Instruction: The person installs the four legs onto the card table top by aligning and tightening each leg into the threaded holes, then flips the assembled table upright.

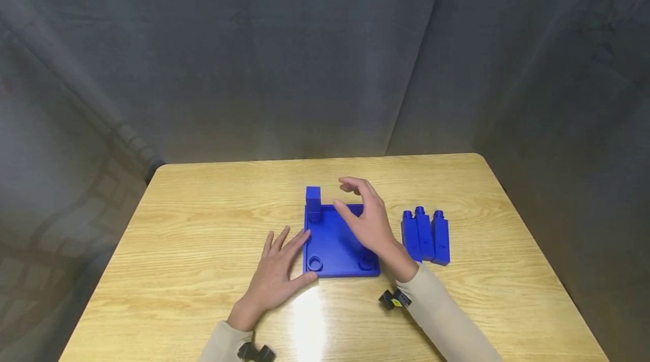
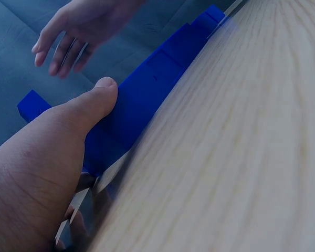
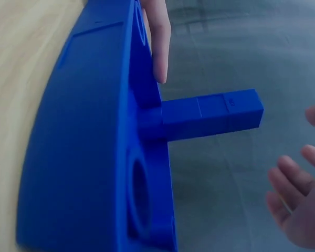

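Observation:
A square blue base plate [image 1: 337, 243] with round corner sockets lies in the middle of the wooden table. One blue square peg [image 1: 313, 202] stands upright in its far-left socket. My left hand [image 1: 276, 272] lies flat on the table, its fingers and thumb touching the plate's left edge [image 2: 142, 105]. My right hand [image 1: 363, 215] hovers open above the plate, just right of the standing peg [image 3: 210, 113], holding nothing. Three more blue pegs [image 1: 425, 235] lie side by side on the table to the right of the plate.
The table [image 1: 203, 226] has rounded corners and ends close behind the plate. A grey cloth backdrop [image 1: 304, 57] hangs behind and to both sides. Bare wood lies left of the plate and along the front edge.

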Demonstrator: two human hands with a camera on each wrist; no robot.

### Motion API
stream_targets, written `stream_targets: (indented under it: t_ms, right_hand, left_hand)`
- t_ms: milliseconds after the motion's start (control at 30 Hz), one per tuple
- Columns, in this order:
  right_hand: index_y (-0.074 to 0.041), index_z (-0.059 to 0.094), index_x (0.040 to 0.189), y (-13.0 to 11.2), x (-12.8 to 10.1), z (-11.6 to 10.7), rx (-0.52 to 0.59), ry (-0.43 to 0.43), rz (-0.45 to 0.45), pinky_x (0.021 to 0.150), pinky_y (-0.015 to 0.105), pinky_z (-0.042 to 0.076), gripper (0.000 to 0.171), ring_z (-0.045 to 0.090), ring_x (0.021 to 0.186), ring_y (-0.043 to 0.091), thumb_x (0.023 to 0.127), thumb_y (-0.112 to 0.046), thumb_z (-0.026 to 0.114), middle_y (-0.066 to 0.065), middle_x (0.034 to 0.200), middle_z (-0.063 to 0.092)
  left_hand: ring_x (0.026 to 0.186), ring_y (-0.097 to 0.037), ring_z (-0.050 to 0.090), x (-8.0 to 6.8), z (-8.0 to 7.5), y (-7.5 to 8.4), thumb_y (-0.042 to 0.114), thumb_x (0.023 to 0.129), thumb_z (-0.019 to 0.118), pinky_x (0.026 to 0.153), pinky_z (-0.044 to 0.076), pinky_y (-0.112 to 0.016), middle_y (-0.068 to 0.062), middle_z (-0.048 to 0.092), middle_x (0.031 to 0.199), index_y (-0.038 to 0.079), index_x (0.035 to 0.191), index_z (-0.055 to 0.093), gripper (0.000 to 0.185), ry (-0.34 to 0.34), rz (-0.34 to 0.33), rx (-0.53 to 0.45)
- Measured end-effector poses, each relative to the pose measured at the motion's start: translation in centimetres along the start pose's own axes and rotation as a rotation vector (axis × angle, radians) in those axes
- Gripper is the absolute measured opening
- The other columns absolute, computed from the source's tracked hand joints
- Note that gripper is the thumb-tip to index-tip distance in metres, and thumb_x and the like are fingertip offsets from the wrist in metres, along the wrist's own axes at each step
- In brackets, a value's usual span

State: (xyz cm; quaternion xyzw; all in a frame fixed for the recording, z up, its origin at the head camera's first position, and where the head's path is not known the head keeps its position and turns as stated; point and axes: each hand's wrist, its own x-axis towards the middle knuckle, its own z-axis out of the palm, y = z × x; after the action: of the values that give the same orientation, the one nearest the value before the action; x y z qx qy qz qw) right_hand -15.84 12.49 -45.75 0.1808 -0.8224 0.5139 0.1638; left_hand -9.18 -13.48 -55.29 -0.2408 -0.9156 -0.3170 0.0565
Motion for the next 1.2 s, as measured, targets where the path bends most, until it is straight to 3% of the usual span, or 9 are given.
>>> stream_targets:
  t_ms: [100,267,433,700,967,1200]
  right_hand:
    - [-0.007,0.065,0.147,0.0,-0.8,-1.0,-0.006,0.037,-0.016,0.113,0.054,0.051,0.048,0.067,0.124,0.034,0.101,-0.008,0.080,0.016,0.129,0.073]
    - [-0.005,0.067,0.144,0.4,-2.4,-2.6,-0.004,0.118,-0.061,0.110,0.037,0.049,0.048,0.068,0.120,0.034,0.098,-0.002,0.080,0.015,0.123,0.076]
    - [-0.005,0.068,0.141,0.4,-3.9,-4.3,-0.007,0.184,-0.079,0.109,0.026,0.046,0.047,0.066,0.119,0.025,0.096,0.005,0.079,0.014,0.120,0.077]
    - [0.002,0.070,0.138,0.4,-5.9,-7.2,-0.005,0.272,-0.107,0.106,0.020,0.045,0.049,0.064,0.120,0.007,0.091,0.014,0.077,0.020,0.115,0.077]
    - [0.009,0.067,0.137,1.7,-8.2,-8.8,0.018,0.297,-0.086,0.106,0.019,0.046,0.050,0.065,0.120,0.008,0.089,0.022,0.072,-0.009,0.120,0.075]
    - [0.014,0.065,0.137,2.7,-9.6,-9.3,0.036,0.293,-0.095,0.104,0.020,0.049,0.051,0.066,0.118,0.007,0.088,0.026,0.070,0.004,0.118,0.075]
  left_hand:
    - [0.165,-0.045,0.031,0.1,0.2,0.0,0.068,0.097,0.071,0.135,0.006,-0.071,-0.001,0.051,0.171,0.024,0.173,0.043,0.092,-0.001,0.003,-0.001]
    - [0.165,-0.045,0.031,0.1,0.4,0.1,0.067,0.097,0.072,0.135,0.006,-0.070,-0.001,0.050,0.172,0.023,0.173,0.042,0.093,-0.010,0.000,-0.002]
    - [0.165,-0.045,0.030,0.1,0.2,0.1,0.068,0.097,0.071,0.135,0.006,-0.070,-0.002,0.051,0.171,0.023,0.173,0.042,0.093,-0.009,-0.003,-0.001]
    - [0.165,-0.045,0.030,0.3,0.1,0.1,0.068,0.097,0.071,0.135,0.006,-0.071,-0.003,0.052,0.170,0.022,0.172,0.043,0.092,-0.010,-0.007,-0.001]
    - [0.164,-0.047,0.031,0.4,0.1,0.2,0.065,0.096,0.074,0.134,0.006,-0.072,-0.004,0.052,0.171,0.021,0.172,0.044,0.093,-0.004,-0.002,-0.004]
    - [0.165,-0.045,0.031,0.2,0.1,0.0,0.068,0.098,0.071,0.135,0.006,-0.071,-0.001,0.051,0.171,0.023,0.173,0.043,0.092,-0.016,-0.002,0.008]
